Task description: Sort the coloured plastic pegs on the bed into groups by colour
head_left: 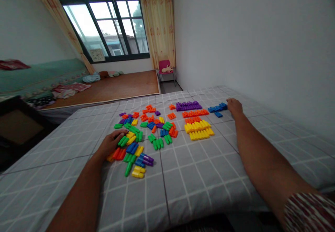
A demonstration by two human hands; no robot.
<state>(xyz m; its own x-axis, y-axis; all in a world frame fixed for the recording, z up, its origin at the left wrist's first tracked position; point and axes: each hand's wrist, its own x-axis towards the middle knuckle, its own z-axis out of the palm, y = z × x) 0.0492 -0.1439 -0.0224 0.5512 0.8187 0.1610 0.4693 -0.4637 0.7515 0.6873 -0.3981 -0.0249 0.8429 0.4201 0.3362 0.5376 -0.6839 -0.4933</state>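
Note:
My right hand [235,107] is closed at the right end of a row of blue plastic toy blocks [217,108], its fingers pinched on the end blue block. One more blue block [218,114] lies just in front of that row. At the left, my left hand [113,143] rests at the edge of a loose pile of mixed blocks, fingers curled beside a green block [123,141] and a yellow block [131,138]. What its fingertips grip, if anything, is hidden. Below that hand lie orange-red blocks [119,154].
Sorted rows of purple blocks [188,106], orange blocks [195,113] and yellow blocks [199,130] lie right of centre on a grey checked cloth [193,176]. Mixed green blocks [158,143] and others spread across the middle. A white wall [248,43] borders the right side.

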